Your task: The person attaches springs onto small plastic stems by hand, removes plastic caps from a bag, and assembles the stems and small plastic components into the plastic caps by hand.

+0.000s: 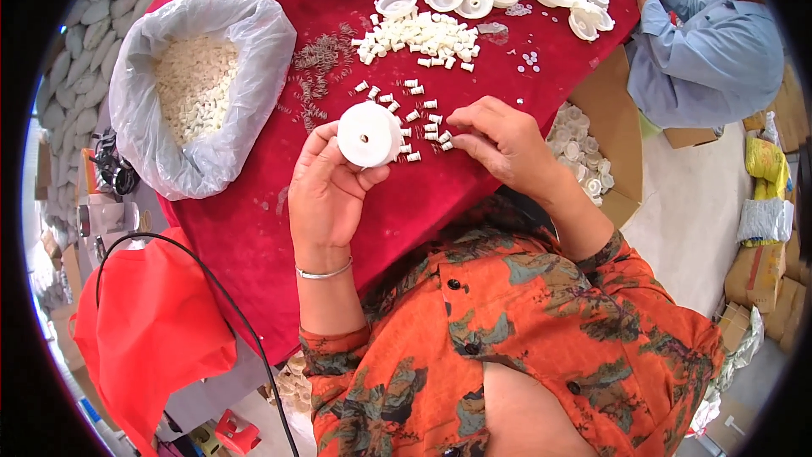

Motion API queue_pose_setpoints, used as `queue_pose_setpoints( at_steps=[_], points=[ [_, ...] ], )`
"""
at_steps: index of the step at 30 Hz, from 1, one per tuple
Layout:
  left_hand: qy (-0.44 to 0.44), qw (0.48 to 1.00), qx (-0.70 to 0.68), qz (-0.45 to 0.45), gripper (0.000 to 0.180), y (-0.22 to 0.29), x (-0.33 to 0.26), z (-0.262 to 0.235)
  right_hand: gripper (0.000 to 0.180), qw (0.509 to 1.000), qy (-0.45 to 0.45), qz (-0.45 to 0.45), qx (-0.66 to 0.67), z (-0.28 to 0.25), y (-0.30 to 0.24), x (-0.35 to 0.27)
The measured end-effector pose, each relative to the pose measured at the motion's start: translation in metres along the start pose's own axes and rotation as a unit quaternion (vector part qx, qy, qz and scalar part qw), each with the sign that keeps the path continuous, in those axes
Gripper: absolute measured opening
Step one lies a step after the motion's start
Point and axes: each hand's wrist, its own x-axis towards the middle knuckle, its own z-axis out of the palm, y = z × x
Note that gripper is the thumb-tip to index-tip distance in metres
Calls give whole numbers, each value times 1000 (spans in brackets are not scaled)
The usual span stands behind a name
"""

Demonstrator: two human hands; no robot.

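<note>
My left hand point(328, 195) grips a round white plastic disc point(362, 137) by its edge, raised over the red cloth. A small brownish spot shows at the disc's centre. To its right, my right hand point(506, 144) is held low, thumb and forefinger close together beside several small white spool-shaped pieces with springs point(431, 118). Whether a piece is between those fingertips is too small to make out. Farther back lies a heap of plain small white plastic pieces point(419, 36), with a scatter of thin metal springs point(323, 55) to its left.
A clear plastic bag point(262, 42) of small cream pieces stands at the left. White plastic discs point(474, 2) pile up at the back. A cardboard box point(624, 152) of translucent parts stands beyond the table's right edge. A person in a blue sleeve point(706, 55) works at far right.
</note>
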Motion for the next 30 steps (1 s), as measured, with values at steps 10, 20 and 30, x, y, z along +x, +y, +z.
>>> queue_pose_setpoints(
  at_steps=[10,20,30],
  points=[
    [-59,990,-59,-116,22,-5,6,20,31,978,94,-176,68,-2,-29,35],
    [-32,989,146,0,25,-7,0,32,10,990,80,-97,-67,3,-32,44],
    [17,931,356,83,29,-26,-5,20,19,996,61,30,51,9,-26,16]
  ],
)
